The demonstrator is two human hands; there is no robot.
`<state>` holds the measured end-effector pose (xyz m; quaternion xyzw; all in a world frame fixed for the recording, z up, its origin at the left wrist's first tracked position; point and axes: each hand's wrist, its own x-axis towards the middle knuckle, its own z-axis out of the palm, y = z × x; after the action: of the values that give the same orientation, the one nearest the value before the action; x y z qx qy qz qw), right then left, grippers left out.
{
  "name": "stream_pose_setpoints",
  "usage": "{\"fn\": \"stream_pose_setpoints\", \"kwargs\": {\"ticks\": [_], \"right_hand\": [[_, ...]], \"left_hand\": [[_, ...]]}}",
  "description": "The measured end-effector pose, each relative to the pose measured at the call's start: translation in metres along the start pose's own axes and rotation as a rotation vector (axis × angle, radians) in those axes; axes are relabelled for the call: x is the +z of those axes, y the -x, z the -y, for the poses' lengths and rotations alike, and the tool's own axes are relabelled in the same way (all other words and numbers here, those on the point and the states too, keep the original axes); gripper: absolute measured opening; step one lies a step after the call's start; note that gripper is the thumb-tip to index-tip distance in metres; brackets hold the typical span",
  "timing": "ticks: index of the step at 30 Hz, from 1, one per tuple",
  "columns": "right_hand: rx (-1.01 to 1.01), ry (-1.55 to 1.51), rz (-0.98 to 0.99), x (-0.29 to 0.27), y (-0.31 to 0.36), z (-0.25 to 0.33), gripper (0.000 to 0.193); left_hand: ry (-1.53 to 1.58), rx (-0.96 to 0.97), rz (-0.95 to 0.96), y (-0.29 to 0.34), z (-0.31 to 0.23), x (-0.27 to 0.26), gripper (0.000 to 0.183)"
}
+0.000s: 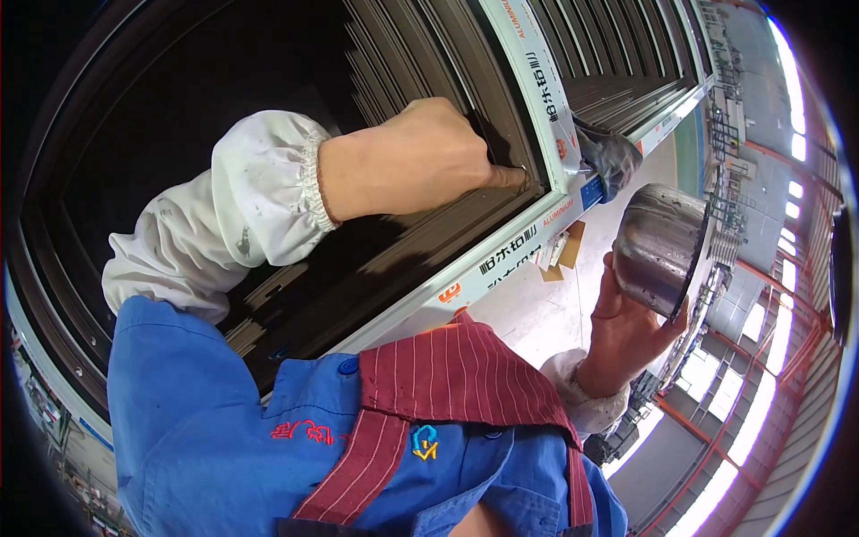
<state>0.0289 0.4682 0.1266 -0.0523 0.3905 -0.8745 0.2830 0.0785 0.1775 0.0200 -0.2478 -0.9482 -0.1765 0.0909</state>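
My left hand (420, 161) reaches over a dark brown metal frame (512, 134), its index finger stretched to the inner corner. The other fingers are curled under, and a small bright spot shows by the fingertip; what they may hold is hidden. In my right hand (626, 336) is a stainless steel cup (660, 246), tilted on its side, with wet-looking marks on its wall. My fingers support it from below, and its inside is out of sight. The cup is apart from the frame.
White printed protective film (510, 255) covers the frame's outer edges. Dark crumpled plastic (610, 161) sits at the corner beside a blue piece (591, 191). More slatted dark frames (617, 54) lie beyond. An opened cardboard box (565, 251) is on the pale floor (555, 313).
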Motion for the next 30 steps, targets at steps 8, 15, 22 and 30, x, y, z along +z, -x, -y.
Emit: {"fn": "stream_pose_setpoints", "kwargs": {"ticks": [8,15,22,30], "right_hand": [[-0.021,0.017,-0.054,-0.005,0.003,0.001,0.063],[0.005,-0.003,-0.04,0.004,0.011,-0.002,0.063],[-0.02,0.004,-0.056,0.005,0.013,0.0,0.064],[-0.016,0.003,-0.055,0.005,0.016,0.0,0.064]], "left_hand": [[-0.049,-0.149,-0.161,0.009,0.012,-0.003,0.051],[0.272,-0.052,0.066,0.006,-0.008,-0.015,0.055],[0.42,-0.027,0.049,0.009,-0.005,-0.017,0.055],[0.515,0.032,0.056,0.001,0.003,-0.009,0.063]]}}
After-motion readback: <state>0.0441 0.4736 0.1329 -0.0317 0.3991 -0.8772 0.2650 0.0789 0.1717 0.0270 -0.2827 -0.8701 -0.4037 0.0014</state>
